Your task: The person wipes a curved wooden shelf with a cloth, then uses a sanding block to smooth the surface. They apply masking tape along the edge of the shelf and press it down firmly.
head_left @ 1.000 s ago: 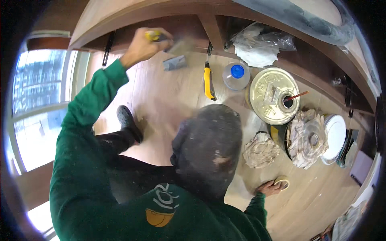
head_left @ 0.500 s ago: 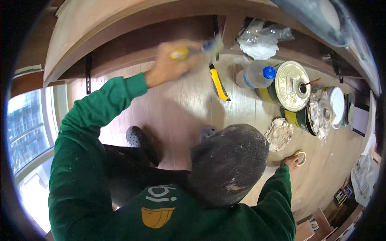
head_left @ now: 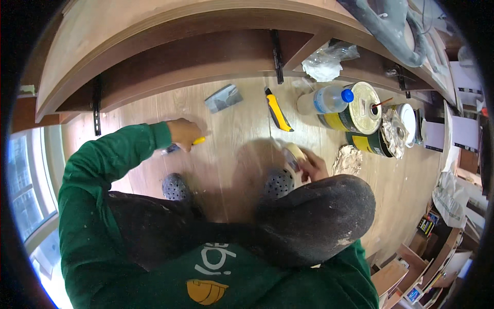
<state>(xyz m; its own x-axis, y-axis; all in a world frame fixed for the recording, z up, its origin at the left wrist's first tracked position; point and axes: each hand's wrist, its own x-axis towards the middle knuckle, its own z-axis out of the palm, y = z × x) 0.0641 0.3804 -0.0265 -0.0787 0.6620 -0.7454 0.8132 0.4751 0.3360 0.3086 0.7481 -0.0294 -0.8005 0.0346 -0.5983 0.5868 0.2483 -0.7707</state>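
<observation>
My left hand (head_left: 184,134) is closed low over the floor on a yellow-handled tool (head_left: 199,140). A bit of its yellow end pokes out past the fingers, and a dark, bluish part shows under the hand; the rest is hidden. By my right shoe, my right hand (head_left: 313,166) grips a roll of pale tape (head_left: 294,151) by its edge. Between the hands and the cabinet, a yellow and black utility knife (head_left: 279,110) lies on the floor. To its left is a flat grey rectangular piece (head_left: 223,98).
A clear bottle with a blue cap (head_left: 332,99) stands beside a metal can (head_left: 364,105), with a second can (head_left: 368,144) nearer me. Crumpled paper (head_left: 348,160) lies beside them. A low wooden cabinet (head_left: 190,56) spans the far side; plastic wrap (head_left: 329,62) sits in it.
My left hand has come back from the cabinet toward me, down near the floor. The right hand has brought the tape roll from the far right to beside my shoe. The grey piece now shows.
</observation>
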